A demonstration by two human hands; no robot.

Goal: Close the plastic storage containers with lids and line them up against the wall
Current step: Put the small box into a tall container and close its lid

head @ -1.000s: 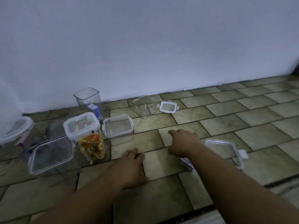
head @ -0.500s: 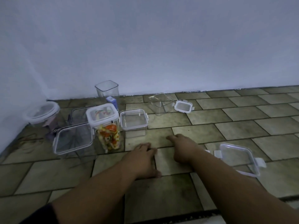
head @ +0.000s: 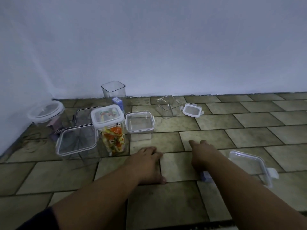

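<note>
My left hand (head: 146, 163) lies flat on the tiled floor, holding nothing. My right hand (head: 201, 153) rests on the floor beside it, fingers loosely curled and empty. Ahead stand a tall lidded container (head: 110, 128) of colourful snacks, a small square lidded container (head: 140, 125) and a large lidded box (head: 76, 143). An open tall container (head: 113, 89) stands at the wall. Further right a small open container (head: 167, 106) lies tilted next to its small lid (head: 192, 110). A loose large lid (head: 249, 165) lies to the right of my right arm.
A round lidded tub (head: 45, 112) sits in the left corner. Behind the snack container are an open dark-rimmed box (head: 84, 115) and a small blue carton (head: 118, 102). The white wall (head: 166, 47) runs along the back, another wall on the left. A small purple item (head: 206, 176) lies under my right wrist.
The view has turned left, so the left wall's corner shows and the containers sit further right in frame. Both hands stay on the floor, hardly moved.
</note>
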